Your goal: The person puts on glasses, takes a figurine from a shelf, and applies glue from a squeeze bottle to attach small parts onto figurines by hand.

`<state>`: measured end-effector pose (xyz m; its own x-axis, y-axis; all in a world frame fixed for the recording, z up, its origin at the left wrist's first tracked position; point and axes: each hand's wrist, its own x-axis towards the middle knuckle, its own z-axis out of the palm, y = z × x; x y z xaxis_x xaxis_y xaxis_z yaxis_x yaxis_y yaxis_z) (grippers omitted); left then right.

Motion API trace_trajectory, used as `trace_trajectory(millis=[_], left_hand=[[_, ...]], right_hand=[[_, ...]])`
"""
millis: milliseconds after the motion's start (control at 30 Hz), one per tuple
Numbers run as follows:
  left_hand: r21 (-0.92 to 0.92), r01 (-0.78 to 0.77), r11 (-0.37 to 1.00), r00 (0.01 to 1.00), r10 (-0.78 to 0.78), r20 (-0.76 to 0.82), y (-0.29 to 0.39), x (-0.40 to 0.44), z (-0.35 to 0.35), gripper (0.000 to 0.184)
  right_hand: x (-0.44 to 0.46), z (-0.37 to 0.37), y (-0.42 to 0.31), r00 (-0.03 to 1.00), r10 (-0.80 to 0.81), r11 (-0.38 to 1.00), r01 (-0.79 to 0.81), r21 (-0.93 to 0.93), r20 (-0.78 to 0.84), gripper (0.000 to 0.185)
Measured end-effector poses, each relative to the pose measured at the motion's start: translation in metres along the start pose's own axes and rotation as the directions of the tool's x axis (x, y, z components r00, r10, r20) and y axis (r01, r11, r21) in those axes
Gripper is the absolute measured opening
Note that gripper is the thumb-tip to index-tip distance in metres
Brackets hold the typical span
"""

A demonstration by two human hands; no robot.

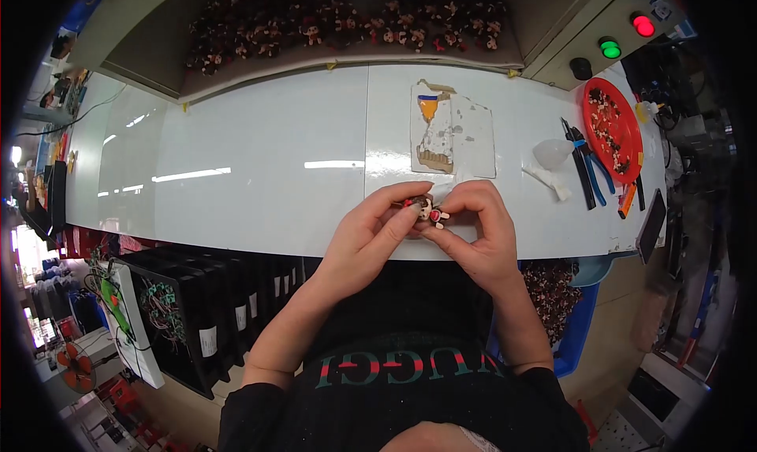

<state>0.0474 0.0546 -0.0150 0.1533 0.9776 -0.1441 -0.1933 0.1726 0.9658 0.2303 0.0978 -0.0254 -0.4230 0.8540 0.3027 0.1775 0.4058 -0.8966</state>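
Just over the front edge of the white table, both hands meet around a small doll figurine [426,212] with a pale face, dark hair and red details. My left hand [377,228] pinches its head end between thumb and fingers. My right hand [482,229] grips the other end with thumb and index finger, near a red and pale part. The fingers cover much of the figurine. Beyond the hands lies a worn white board [473,140] with torn brown and orange patches.
A red plate [635,136] of small parts stands at the right, beside blue-handled pliers [603,172] and a dark tool [583,172]. Many similar figurines [355,30] fill the recess at the back. A blue bin [579,334] of parts sits below the table's right side.
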Motion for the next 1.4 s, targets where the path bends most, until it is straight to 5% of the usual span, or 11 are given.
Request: trace_trajectory(millis=[433, 833, 1400], left_hand=[[0.107, -0.171, 0.979, 0.985, 0.166, 0.052, -0.015, -0.004, -0.003, 0.047], [0.531, -0.258, 0.807, 0.961, 0.27, 0.056, -0.014, -0.007, 0.009, 0.055], [0.499, -0.252, 0.829, 0.963, 0.268, 0.04, -0.014, -0.009, 0.011, 0.05]], right_hand=[[-0.005, 0.005, 0.006, 0.999, 0.04, 0.997, -0.039, 0.06, -0.015, 0.039], [-0.007, 0.001, 0.007, 0.999, -0.007, 0.999, 0.006, 0.031, 0.044, 0.038], [-0.007, 0.002, 0.005, 0.998, -0.053, 0.997, 0.051, 0.053, 0.04, 0.037]])
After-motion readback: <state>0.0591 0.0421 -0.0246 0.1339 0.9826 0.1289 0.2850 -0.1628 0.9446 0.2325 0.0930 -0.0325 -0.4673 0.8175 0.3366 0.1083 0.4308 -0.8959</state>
